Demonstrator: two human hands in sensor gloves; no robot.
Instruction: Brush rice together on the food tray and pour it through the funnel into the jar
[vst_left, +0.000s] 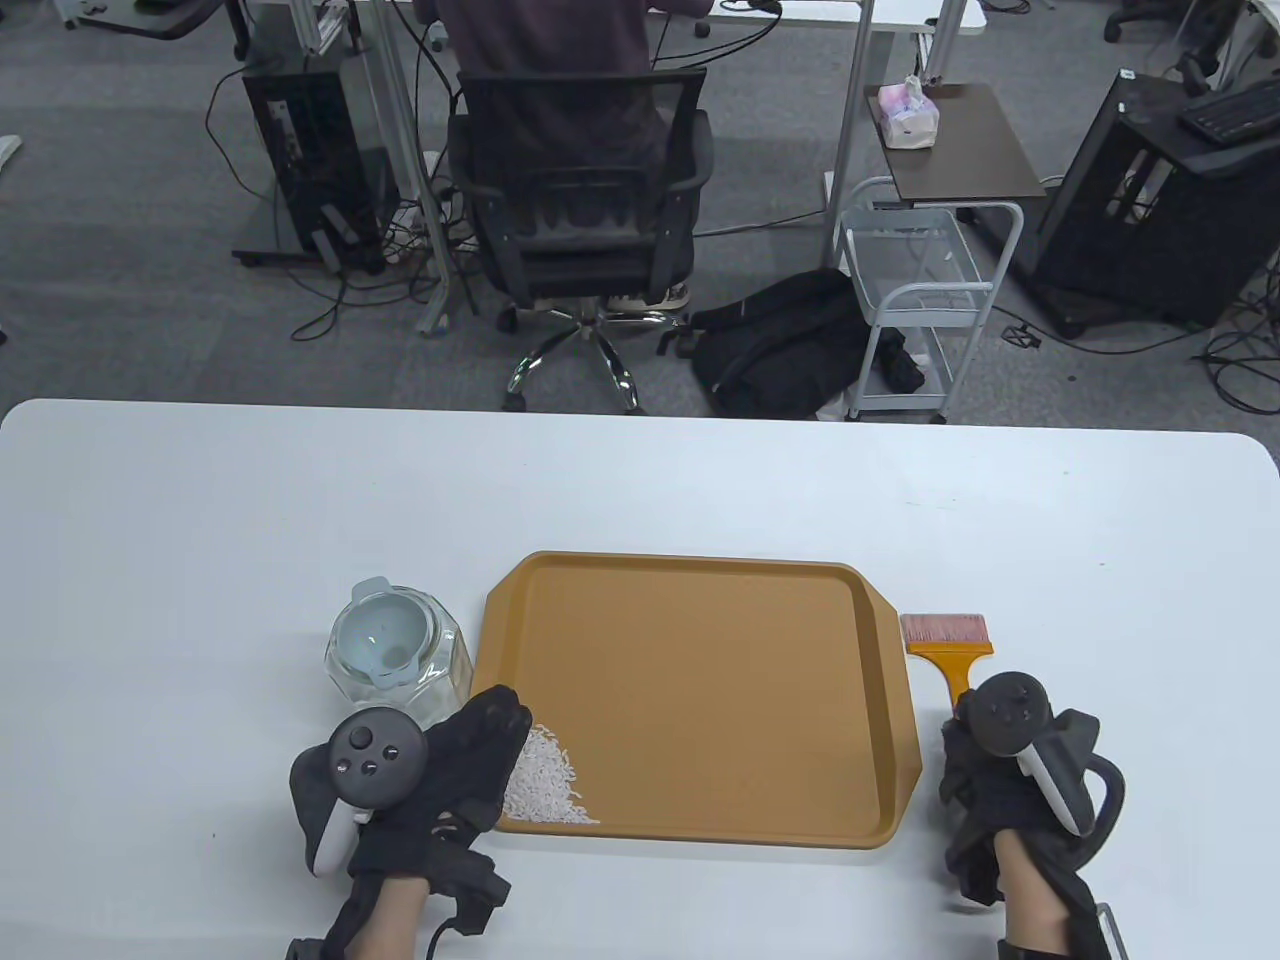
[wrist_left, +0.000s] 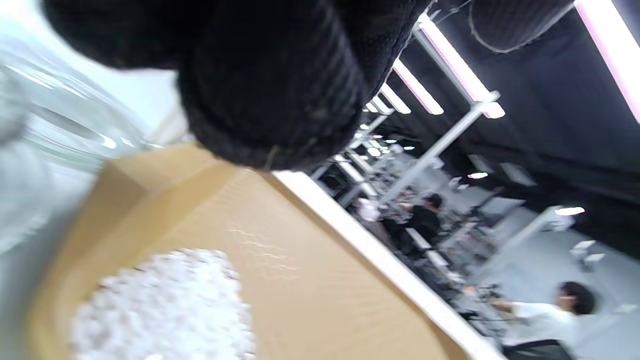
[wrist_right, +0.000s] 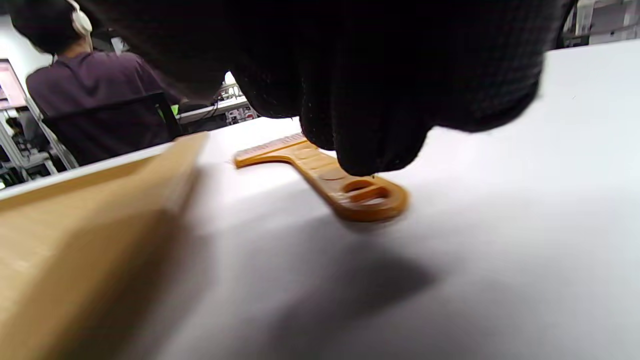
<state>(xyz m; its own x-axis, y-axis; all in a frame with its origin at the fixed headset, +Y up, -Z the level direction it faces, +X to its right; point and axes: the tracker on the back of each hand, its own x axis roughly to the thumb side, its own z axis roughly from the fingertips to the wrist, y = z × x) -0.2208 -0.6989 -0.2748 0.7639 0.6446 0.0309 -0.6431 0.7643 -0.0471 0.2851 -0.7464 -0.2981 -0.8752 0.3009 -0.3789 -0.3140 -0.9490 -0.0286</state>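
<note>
So the rice (vst_left: 543, 785) is all heaped in the near-left corner of the orange food tray (vst_left: 700, 690), a tidy little white pile right against the rim; the tray sits flat on the white table (vst_left: 200, 520). The left hand (vst_left: 450, 770) lies over that same corner, fingers reaching across the tray's edge beside the pile — whether they actually curl round the rim I can't tell, the wrist view is just a blurry glove. Just left of the tray stands the glass jar (vst_left: 400, 665) with the pale funnel (vst_left: 380, 640) sitting in its mouth. The brush (vst_left: 948, 645) lies flat on the table just right of the tray, bristles pointing away; the right hand (vst_left: 985, 790) hangs over the handle end, fingers bunched downward, nothing gripped.
</note>
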